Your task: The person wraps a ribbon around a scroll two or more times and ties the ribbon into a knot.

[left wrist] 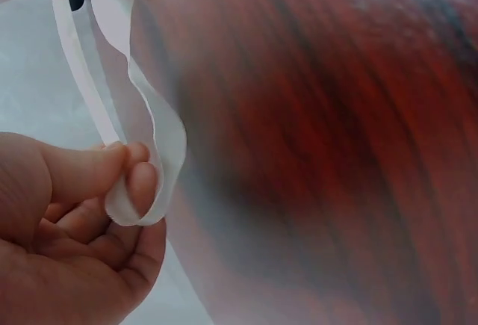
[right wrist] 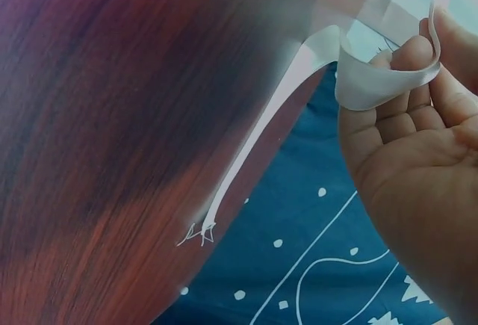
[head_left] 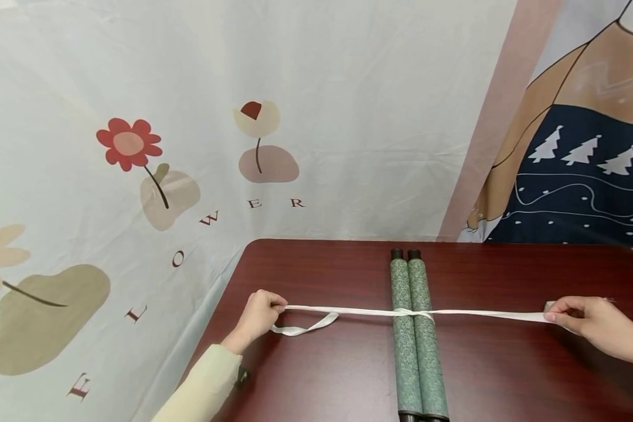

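Note:
Two green patterned scrolls with dark end knobs lie side by side on the table. A white ribbon wraps across their middle, crossing over itself there, and runs taut to both sides. At the left, my left hand pinches one end length between thumb and fingers, and a loose tail loops back beneath it. In the left wrist view the ribbon curls around below the fingertips. My right hand pinches the other length at the right. Its frayed tail hangs down over the table in the right wrist view.
The dark red wooden table has its far edge against a pale curtain printed with flowers and letters. At the right, the curtain shows a printed figure in navy with white trees.

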### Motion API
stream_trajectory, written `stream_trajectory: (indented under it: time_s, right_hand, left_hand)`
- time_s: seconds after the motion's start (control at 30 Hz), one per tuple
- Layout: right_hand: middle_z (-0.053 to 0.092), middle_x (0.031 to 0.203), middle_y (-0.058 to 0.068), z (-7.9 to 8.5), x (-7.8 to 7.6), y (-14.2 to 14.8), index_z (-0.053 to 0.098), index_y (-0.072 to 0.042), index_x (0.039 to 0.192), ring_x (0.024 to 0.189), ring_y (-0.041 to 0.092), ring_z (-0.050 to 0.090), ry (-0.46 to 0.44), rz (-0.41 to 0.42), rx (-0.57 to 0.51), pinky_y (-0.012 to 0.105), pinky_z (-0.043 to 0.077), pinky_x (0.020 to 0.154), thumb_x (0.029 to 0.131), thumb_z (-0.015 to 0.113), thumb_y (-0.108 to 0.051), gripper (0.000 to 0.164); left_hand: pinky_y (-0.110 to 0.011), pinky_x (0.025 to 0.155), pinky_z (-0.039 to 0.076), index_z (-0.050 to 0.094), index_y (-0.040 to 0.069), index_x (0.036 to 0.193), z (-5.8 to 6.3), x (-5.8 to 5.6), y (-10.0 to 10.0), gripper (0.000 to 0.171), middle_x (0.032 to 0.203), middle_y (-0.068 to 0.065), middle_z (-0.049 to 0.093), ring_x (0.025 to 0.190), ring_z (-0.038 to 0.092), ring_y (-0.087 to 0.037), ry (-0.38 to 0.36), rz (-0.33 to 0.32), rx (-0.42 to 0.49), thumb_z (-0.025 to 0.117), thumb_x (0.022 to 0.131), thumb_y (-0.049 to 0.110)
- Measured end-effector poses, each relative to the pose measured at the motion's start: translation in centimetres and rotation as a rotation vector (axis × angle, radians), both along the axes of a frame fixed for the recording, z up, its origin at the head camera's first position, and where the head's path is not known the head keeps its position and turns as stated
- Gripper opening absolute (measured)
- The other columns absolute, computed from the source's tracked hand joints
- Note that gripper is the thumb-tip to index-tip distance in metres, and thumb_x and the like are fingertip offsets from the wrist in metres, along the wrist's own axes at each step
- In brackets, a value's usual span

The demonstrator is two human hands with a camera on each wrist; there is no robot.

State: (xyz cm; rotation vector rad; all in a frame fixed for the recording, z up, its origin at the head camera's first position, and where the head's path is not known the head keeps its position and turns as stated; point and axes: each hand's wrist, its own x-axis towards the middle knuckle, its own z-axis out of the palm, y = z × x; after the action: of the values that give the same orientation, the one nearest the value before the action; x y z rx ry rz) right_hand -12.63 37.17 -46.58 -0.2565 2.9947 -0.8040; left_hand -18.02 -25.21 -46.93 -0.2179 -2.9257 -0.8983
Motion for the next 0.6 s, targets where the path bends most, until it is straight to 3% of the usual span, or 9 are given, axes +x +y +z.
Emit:
stream_trajectory:
  time_s: [0.13, 0.33, 0.47, 0.6]
  right_hand:
    - [0.065, 0.087, 0.003, 0.0, -0.1, 0.0, 0.068, -0.019, 0.08, 0.07, 0.011, 0.049, -0.008, 0.003, 0.0, 0.03, 0.042, 0.06, 0.086, 0.067, -0.031, 0.014]
    - [0.065, 0.089, 0.004, 0.0, 0.1, 0.0, 0.068, -0.019, 0.08, 0.071, 0.012, 0.05, -0.006, 0.0, -0.007, 0.03, 0.043, 0.061, 0.086, 0.067, -0.031, 0.014]
    - [0.065, 0.089, 0.005, 0.0, 0.2, 0.0, 0.068, -0.018, 0.08, 0.071, 0.012, 0.05, 0.001, -0.009, -0.003, 0.03, 0.042, 0.061, 0.085, 0.068, -0.031, 0.014]
    - [0.064, 0.087, 0.004, -0.1, 0.2, -0.2, 0.068, -0.017, 0.083, 0.07, 0.014, 0.048, -0.019, -0.013, -0.009, 0.029, 0.038, 0.059, 0.086, 0.067, -0.031, 0.015]
  left_hand:
    - [-0.03, 0.06, 0.051, 0.073, 0.002, 0.088, 0.3, -0.2, 0.7, 0.015, 0.084, -0.008, 0.072, 0.064, 0.058, -0.011, 0.003, -0.02, -0.014, 0.063, 0.078, -0.004]
    - [-0.032, 0.066, 0.049, 0.072, 0.003, 0.096, 1.0, -0.8, 3.4, 0.019, 0.094, -0.007, 0.071, 0.072, 0.055, -0.012, 0.092, -0.043, 0.024, 0.06, 0.081, 0.003]
    - [-0.034, 0.074, 0.051, 0.072, 0.005, 0.098, 1.6, -0.8, 6.5, 0.017, 0.097, -0.005, 0.07, 0.08, 0.059, -0.011, 0.112, -0.159, 0.105, 0.061, 0.085, 0.011]
    - [-0.033, 0.08, 0.052, 0.07, 0.006, 0.105, 1.5, -0.4, 9.6, 0.021, 0.105, -0.004, 0.068, 0.092, 0.059, -0.009, 0.055, -0.3, 0.151, 0.061, 0.089, 0.016]
